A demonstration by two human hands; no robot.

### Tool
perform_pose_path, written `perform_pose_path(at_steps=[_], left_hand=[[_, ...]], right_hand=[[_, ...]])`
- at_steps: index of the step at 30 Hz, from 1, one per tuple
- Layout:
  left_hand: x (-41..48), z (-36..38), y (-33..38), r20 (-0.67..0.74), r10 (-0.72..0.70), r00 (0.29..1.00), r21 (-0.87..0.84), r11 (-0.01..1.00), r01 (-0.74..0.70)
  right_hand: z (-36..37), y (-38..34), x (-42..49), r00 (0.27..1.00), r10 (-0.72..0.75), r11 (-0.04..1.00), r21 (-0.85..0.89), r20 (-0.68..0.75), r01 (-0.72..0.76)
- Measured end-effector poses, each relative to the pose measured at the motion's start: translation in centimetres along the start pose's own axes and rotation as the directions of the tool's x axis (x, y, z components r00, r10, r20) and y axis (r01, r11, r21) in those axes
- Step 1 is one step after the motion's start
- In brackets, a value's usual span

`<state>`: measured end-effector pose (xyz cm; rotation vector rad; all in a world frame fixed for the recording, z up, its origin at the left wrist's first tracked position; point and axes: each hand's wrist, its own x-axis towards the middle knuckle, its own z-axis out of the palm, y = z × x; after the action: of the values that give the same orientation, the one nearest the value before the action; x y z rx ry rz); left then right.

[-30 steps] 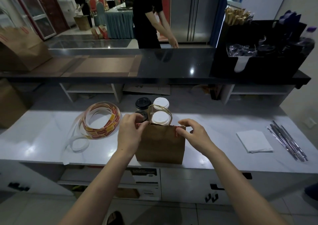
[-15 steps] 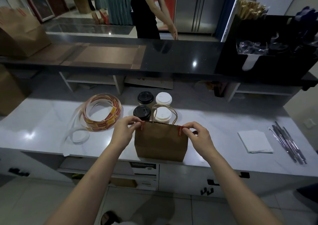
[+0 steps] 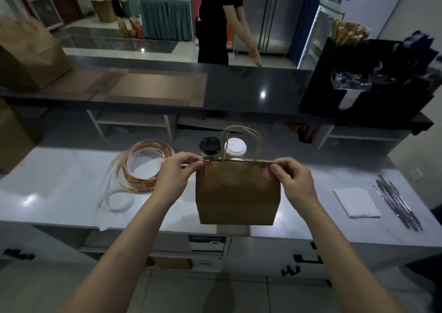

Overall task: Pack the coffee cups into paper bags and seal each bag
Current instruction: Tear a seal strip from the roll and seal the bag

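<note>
Left hand (image 3: 176, 177) and right hand (image 3: 294, 181) pinch the paper bag (image 3: 237, 194); cups (image 3: 235, 146) behind it, sticker roll (image 3: 137, 184) beside.

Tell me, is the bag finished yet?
Nearly. The bag looks closed on top, with a red sticker at each corner. In hand: the left hand and right hand pinch those corners. Left: a black-lid cup and a white-lid cup stand behind the bag, unpacked. What's inside is hidden.
</note>
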<state>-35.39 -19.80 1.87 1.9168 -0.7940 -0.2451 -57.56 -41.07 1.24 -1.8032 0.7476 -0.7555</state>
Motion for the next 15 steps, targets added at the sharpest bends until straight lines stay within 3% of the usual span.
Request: perform_pose_path(at_steps=[15], left_hand=[[2.2,-17.1,0.1,-0.143,0.018,0.990,-0.087,0.996,-0.030]], right_hand=[[14.3,-12.8,2.8,0.988,-0.152,0.976,0.157,-0.014,0.153]])
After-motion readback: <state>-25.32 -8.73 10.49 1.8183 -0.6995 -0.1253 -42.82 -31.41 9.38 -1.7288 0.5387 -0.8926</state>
